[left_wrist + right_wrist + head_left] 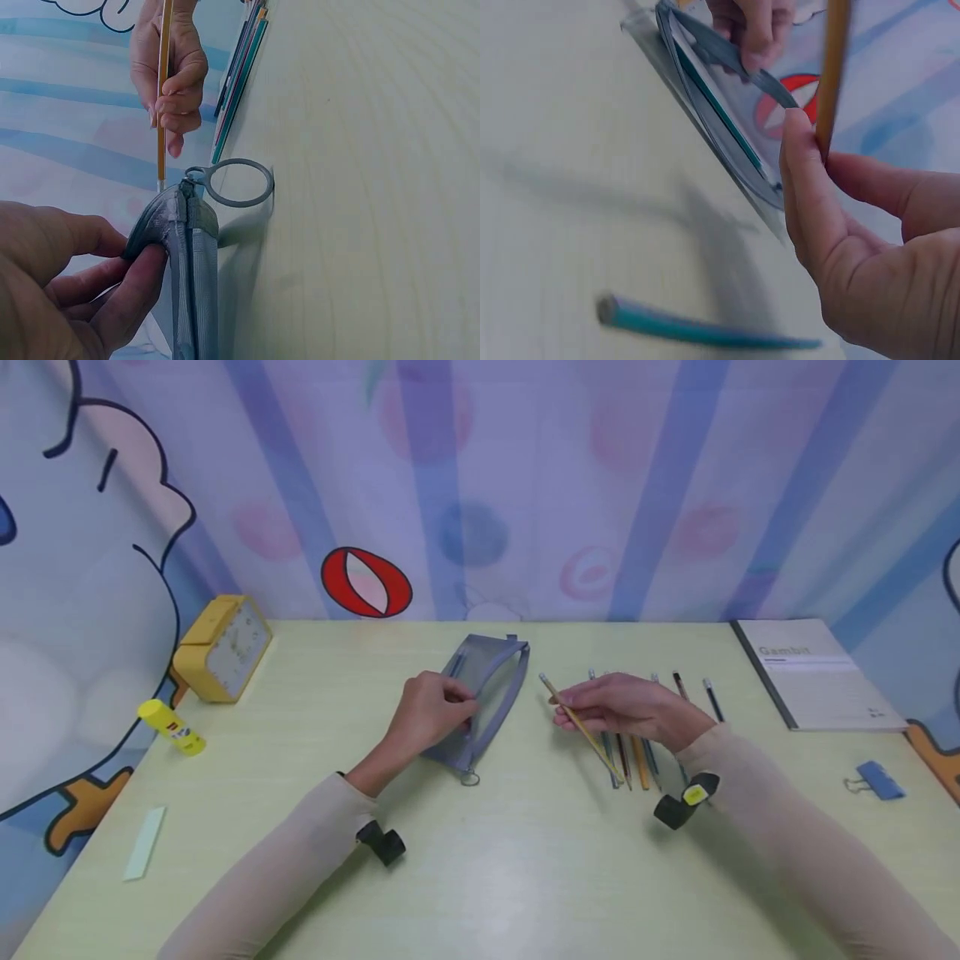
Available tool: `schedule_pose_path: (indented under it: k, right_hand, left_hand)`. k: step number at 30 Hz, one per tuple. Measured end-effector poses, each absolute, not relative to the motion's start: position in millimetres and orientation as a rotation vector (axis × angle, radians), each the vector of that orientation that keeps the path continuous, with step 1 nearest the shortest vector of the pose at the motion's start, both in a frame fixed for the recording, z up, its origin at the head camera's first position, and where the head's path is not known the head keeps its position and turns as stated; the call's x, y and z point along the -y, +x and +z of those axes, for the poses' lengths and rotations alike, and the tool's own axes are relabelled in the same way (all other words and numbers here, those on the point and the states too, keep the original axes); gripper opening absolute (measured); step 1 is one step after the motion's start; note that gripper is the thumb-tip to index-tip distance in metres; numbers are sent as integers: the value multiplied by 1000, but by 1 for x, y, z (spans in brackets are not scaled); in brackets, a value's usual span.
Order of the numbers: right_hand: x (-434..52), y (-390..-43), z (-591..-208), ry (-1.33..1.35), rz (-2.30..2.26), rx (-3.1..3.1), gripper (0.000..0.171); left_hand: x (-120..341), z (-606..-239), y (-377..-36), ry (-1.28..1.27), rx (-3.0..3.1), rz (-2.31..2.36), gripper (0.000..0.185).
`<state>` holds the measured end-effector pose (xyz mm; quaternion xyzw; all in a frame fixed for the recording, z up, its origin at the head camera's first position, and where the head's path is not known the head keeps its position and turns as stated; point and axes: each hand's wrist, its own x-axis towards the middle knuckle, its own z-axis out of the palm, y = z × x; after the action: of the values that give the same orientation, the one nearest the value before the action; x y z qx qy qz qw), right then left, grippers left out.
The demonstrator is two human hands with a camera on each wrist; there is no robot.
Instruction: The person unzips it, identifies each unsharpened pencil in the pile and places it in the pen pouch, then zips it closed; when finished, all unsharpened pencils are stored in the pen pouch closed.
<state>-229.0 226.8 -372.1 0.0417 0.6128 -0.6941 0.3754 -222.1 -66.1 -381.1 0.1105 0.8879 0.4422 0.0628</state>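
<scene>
A grey mesh pencil case (pixel 486 693) lies open on the pale table (pixel 525 860), with a ring pull (pixel 238 181) at its near end. My left hand (pixel 435 710) grips its left edge (pixel 161 229) and holds it open. My right hand (pixel 622 706) pinches a yellow pencil (pixel 581 727) just right of the case, its tip pointing toward the case. That pencil (pixel 162 82) also shows in the left wrist view and the pencil (pixel 832 67) in the right wrist view. Several more pencils (pixel 637 760) lie in a row under my right hand. A teal pencil (pixel 697 330) lies nearby.
A yellow clock (pixel 223 647) and a glue stick (pixel 171 727) stand at the left. A pale ruler (pixel 144 843) lies near the left front edge. A notebook (pixel 813 672) sits back right, a blue binder clip (pixel 877 781) to its front. A patterned curtain hangs behind.
</scene>
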Motion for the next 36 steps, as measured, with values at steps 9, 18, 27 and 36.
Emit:
schedule_pose_path:
  k: [9, 18, 27, 36]
  right_hand:
    - [-184, -237, -386, 99, -1801, -1422, 31]
    - [-152, -258, -392, 158, -1917, -1434, 43]
    - [-132, -267, -397, 233, -1951, -1568, 19]
    - [-121, -270, -398, 330, -1990, -1621, 26]
  left_hand:
    - [65, -380, -221, 311, -2705, 1317, 13]
    - [65, -380, -222, 304, -2689, 1313, 12]
    - [66, -380, -221, 320, -2685, 1315, 13]
    - [68, -380, -222, 348, -2702, 1311, 13]
